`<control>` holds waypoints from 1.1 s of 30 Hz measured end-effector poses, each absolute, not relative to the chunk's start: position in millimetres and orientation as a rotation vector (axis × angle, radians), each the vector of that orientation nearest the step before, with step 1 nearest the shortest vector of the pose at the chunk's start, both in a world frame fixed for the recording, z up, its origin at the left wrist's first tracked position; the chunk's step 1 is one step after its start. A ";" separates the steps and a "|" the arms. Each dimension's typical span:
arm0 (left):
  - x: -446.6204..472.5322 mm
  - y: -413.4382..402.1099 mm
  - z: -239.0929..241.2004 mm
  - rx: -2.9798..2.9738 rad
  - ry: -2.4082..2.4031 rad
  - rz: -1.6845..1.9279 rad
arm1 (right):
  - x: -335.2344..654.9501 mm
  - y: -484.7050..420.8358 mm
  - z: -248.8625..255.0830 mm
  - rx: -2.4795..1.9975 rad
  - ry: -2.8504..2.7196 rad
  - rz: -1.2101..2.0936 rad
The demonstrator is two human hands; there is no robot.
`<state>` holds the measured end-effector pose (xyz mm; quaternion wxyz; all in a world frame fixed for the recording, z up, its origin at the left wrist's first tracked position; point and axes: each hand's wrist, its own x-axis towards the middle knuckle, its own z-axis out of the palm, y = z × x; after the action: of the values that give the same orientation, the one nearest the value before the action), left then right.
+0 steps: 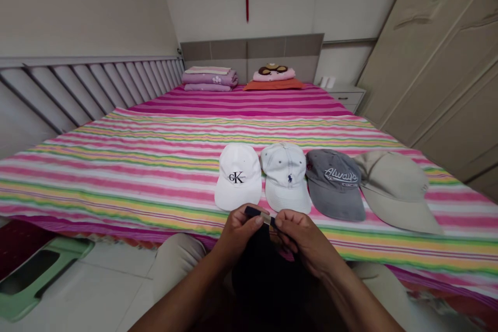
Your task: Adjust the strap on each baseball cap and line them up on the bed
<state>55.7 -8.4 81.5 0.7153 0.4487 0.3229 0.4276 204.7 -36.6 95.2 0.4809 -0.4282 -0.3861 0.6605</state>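
A black cap (264, 275) is in my lap, its back strap and metal buckle (266, 218) raised between my two hands. My left hand (241, 228) pinches the dark strap on the left of the buckle. On the other side, my right hand (298, 233) has its thumb and fingers closed on the strap. Just beyond my hands, a white cap with CK letters (238, 176), a pale cap with a small rider logo (286, 176), a grey "Always" cap (335, 184) and a beige cap (397, 187) lie in a row.
The caps rest on a striped bedspread (116, 166). Folded purple bedding (210, 79) and a pink and orange stack (274, 80) sit by the headboard (252, 52). A green stool (42, 270) stands at lower left; a nightstand (346, 97) is at back right.
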 end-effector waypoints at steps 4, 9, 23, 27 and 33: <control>55.7 -9.4 83.4 1.048 0.718 0.963 | 203.9 -36.9 95.4 -1.043 -0.948 1.605; 56.1 -10.0 84.5 1.124 0.700 0.971 | 203.2 -37.9 95.9 -1.025 -0.939 1.647; 50.6 -6.7 80.0 1.002 0.731 0.990 | 216.7 -37.6 105.6 -1.062 -1.042 1.727; 50.0 -6.4 78.2 1.010 0.736 0.987 | 218.2 -36.0 99.3 -1.124 -1.009 1.721; 52.1 -8.4 79.1 1.017 0.746 0.972 | 214.7 -34.0 93.9 -1.153 -1.061 1.655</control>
<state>52.1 -8.4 79.1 0.6994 0.4565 0.3348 0.4364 214.7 -34.0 93.9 0.4182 -0.4596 -0.4229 0.6596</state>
